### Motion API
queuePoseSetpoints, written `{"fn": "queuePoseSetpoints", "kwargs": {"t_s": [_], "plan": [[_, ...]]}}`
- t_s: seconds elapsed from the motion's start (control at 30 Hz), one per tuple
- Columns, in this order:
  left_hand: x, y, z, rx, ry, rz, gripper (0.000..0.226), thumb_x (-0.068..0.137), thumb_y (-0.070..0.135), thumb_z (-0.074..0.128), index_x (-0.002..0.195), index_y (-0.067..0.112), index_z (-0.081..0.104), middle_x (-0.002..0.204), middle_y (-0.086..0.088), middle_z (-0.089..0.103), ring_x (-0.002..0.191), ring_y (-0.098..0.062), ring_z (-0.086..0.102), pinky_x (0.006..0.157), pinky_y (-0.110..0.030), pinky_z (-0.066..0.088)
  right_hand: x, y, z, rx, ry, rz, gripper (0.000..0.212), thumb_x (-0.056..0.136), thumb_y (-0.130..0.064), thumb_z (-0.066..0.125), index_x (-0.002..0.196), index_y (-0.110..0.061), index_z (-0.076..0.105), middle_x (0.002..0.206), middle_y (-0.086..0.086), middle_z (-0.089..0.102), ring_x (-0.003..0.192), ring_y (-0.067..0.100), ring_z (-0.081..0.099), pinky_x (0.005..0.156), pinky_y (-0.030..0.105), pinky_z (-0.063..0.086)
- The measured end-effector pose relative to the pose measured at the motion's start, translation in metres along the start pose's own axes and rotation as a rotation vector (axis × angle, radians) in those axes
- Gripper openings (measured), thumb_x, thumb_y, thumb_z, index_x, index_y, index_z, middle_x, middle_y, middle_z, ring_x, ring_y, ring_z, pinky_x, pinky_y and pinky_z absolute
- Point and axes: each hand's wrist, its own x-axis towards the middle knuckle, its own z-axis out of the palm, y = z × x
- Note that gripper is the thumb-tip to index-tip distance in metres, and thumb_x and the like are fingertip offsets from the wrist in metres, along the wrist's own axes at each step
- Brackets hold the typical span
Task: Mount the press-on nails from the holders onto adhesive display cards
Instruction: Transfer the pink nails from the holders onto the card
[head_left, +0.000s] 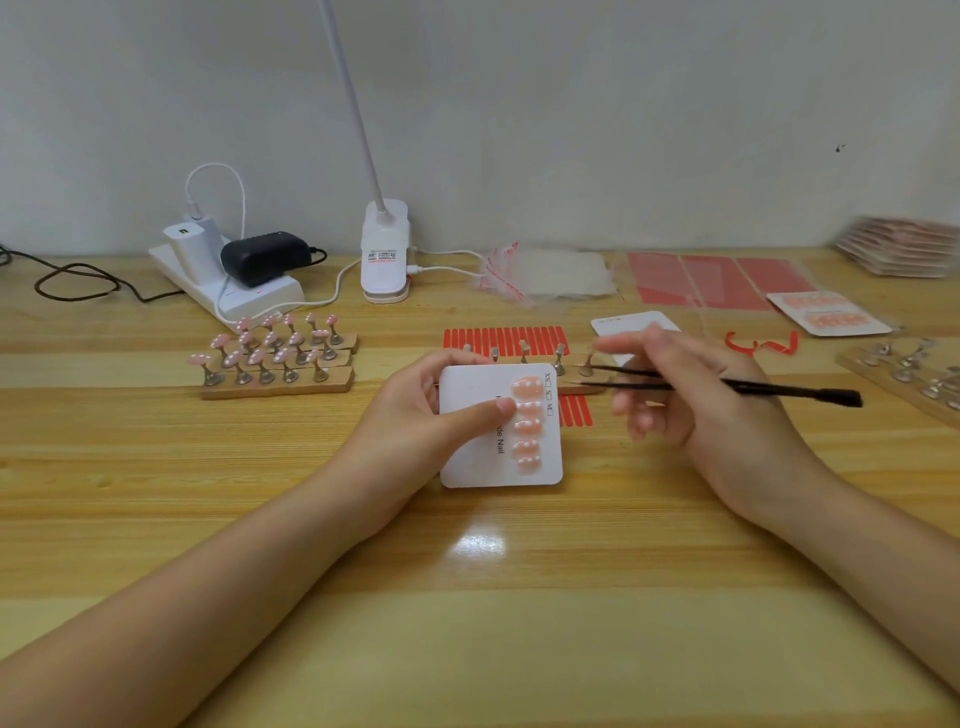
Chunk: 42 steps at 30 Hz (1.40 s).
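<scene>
Above the middle of the desk (156, 457), your left hand (415, 415) grips a white display card (467, 395) bearing a column of pink nails (527, 426). Your right hand (696, 395) holds black tweezers (727, 385), tips near an emptied holder strip (566, 364). Loaded holders (275, 358) stand well left.

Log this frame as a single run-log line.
left hand: holds display card, one row of nails mounted | right hand: holds tweezers | full holders: left
</scene>
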Motion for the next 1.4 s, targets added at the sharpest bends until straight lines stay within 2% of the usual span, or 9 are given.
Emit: {"fn": "queuePoseSetpoints", "kwargs": {"t_s": [0.07,0.2,0.43,0.6,0.77,0.87,0.97,1.2,1.4], "plan": [[0.0,0.001,-0.001,-0.018,-0.009,-0.008,0.037,0.067,0.014,0.074,0.102,0.014,0.061,0.099,-0.007,0.072,0.09,-0.023,0.069,0.077,-0.037,0.058,-0.001,0.0,0.002,-0.014,-0.001,0.004,0.02,0.074,-0.043,0.068,0.072,-0.025,0.075,0.059,0.003,0.065,0.048,0.008,0.055,0.048,0.016,0.046],[0.0,0.001,-0.001,-0.041,-0.006,-0.019,0.04,0.063,0.016,0.074,0.101,0.016,0.062,0.096,-0.004,0.072,0.088,-0.022,0.07,0.073,-0.035,0.058,-0.003,-0.001,0.003,-0.046,0.026,0.019,0.019,0.056,-0.042,0.068,0.061,-0.024,0.072,0.058,0.003,0.067,0.046,0.007,0.057,0.048,0.014,0.046],[0.001,0.001,-0.001,-0.032,0.002,-0.035,0.032,0.074,0.007,0.072,0.102,0.017,0.062,0.097,-0.004,0.072,0.087,-0.021,0.07,0.072,-0.034,0.059,-0.003,0.001,0.004,-0.029,0.03,-0.017,0.022,0.062,-0.043,0.065,0.079,-0.031,0.075,0.066,0.004,0.07,0.052,0.009,0.061,0.053,0.017,0.05],[0.001,0.004,0.0,-0.039,-0.017,-0.048,0.048,0.057,0.02,0.078,0.102,0.018,0.062,0.095,-0.002,0.073,0.086,-0.019,0.07,0.071,-0.031,0.059,-0.003,-0.001,0.01,-0.117,0.166,-0.05,0.042,0.077,-0.06,0.039,0.077,-0.028,0.067,0.065,0.004,0.071,0.046,0.016,0.064,0.044,0.017,0.048],[0.0,0.004,0.005,0.001,0.028,-0.041,0.057,0.048,0.026,0.081,0.102,0.018,0.062,0.09,0.0,0.073,0.082,-0.017,0.071,0.067,-0.029,0.058,0.0,0.003,0.024,-0.22,0.055,0.035,0.03,0.069,-0.038,0.07,0.077,-0.016,0.05,0.065,-0.008,0.067,0.06,0.007,0.066,0.048,0.023,0.052],[-0.001,0.005,0.007,0.025,0.019,-0.033,0.054,0.051,0.025,0.081,0.101,0.018,0.063,0.086,0.002,0.073,0.079,-0.015,0.071,0.061,-0.023,0.056,-0.002,0.004,0.029,-0.126,0.018,0.031,0.041,0.054,-0.039,0.071,0.077,-0.015,0.047,0.062,-0.008,0.056,0.06,0.003,0.062,0.05,0.021,0.053],[-0.001,0.006,0.007,0.019,0.002,-0.043,0.049,0.054,0.022,0.08,0.099,0.016,0.062,0.084,0.002,0.074,0.076,-0.014,0.07,0.06,-0.022,0.056,-0.001,0.004,0.029,-0.076,-0.005,0.017,0.037,0.057,-0.028,0.072,0.079,-0.013,0.046,0.062,-0.008,0.058,0.063,0.005,0.064,0.054,0.02,0.053],[0.0,0.007,0.008,0.003,0.005,-0.062,0.035,0.066,0.006,0.079,0.094,0.013,0.059,0.083,-0.006,0.07,0.072,-0.018,0.066,0.06,-0.027,0.055,0.0,0.009,0.029,-0.12,-0.037,-0.037,0.031,0.071,-0.01,0.074,0.081,-0.013,0.045,0.078,0.01,0.057,0.081,0.046,0.06,0.07,0.048,0.055],[-0.001,0.006,0.009,-0.018,0.034,-0.028,0.037,0.067,0.005,0.078,0.097,0.012,0.058,0.088,-0.008,0.07,0.077,-0.021,0.068,0.065,-0.031,0.057,0.0,0.007,0.03,-0.14,-0.022,-0.039,0.026,0.076,-0.004,0.071,0.081,-0.011,0.047,0.075,0.003,0.054,0.071,0.023,0.057,0.07,0.039,0.054]]}}
